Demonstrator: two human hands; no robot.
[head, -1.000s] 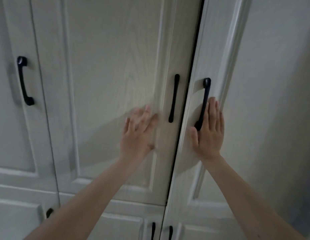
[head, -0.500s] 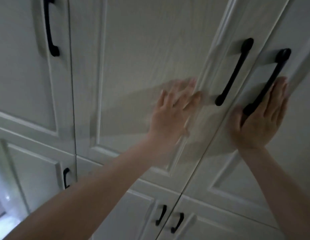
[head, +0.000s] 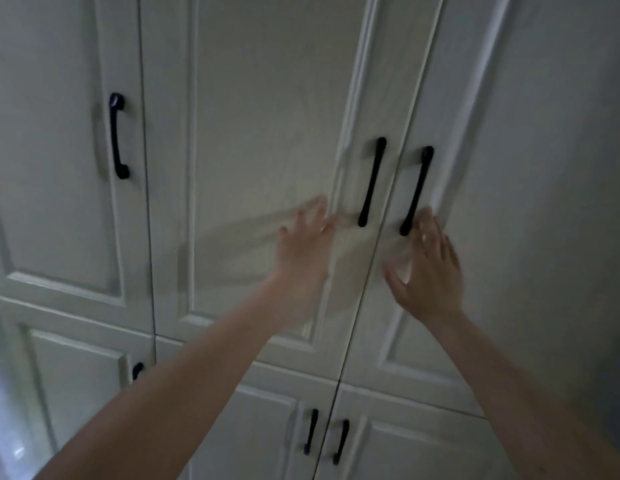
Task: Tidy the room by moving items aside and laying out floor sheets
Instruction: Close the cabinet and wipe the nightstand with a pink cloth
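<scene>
Filling the head view is a white panelled wardrobe (head: 267,98), its tall upper doors meeting at a narrow seam, smaller doors below. The left hand (head: 303,251), blurred, lies with fingers spread and straight on the left door (head: 260,168), just left of its black handle (head: 370,181). The right hand (head: 428,268) rests flat, fingers straight and together, on the right door (head: 440,341), fingertips just beside the lower end of that door's black handle (head: 416,190). No floor sheets show.

Two handles (head: 370,181) (head: 416,190) flank the seam between the upper doors (head: 267,116); smaller doors (head: 260,427) sit below them.
</scene>
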